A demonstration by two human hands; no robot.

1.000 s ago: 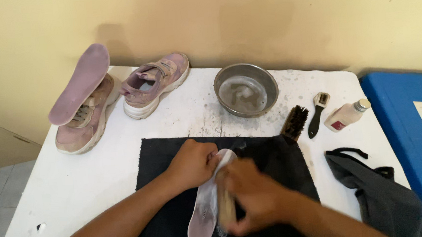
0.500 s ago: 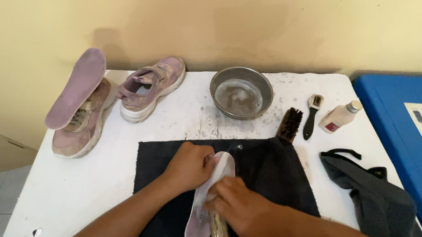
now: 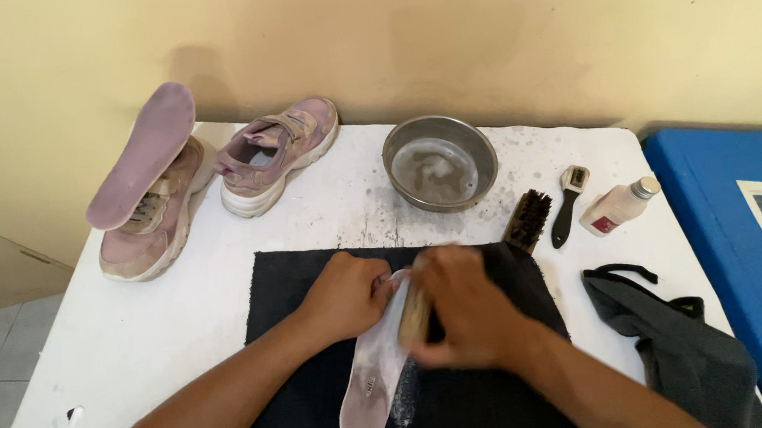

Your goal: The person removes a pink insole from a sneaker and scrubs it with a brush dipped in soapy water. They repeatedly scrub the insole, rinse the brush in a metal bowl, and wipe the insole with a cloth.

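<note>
On a white bench (image 3: 148, 329) lies a black cloth (image 3: 279, 284), and on it a pale insole (image 3: 376, 380) with its toe end pointing up toward the hands. The left hand (image 3: 344, 297) is clenched over the insole's upper end, pinning it to the cloth. The right hand (image 3: 468, 311) is wrapped around a small wooden brush (image 3: 413, 314), which sits on the insole just beside the left hand's fingers — white foam shows along the insole's right edge. Behind the cloth stands a round metal bowl (image 3: 440, 165) with cloudy water in it. To the left, well apart from the hands, are two pink sneakers — one (image 3: 280, 154) near the wall, the other (image 3: 145, 226) at the bench's left edge with a second pink insole (image 3: 140, 155) propped in it, sole side up. Right of the bowl lie a dark bristle brush (image 3: 527, 222), a small black-handled brush (image 3: 568, 205) and a little white bottle (image 3: 617, 206) on its side. A grey cloth bag (image 3: 685, 345) sits at the right front corner, next to a blue surface (image 3: 739, 216).
</note>
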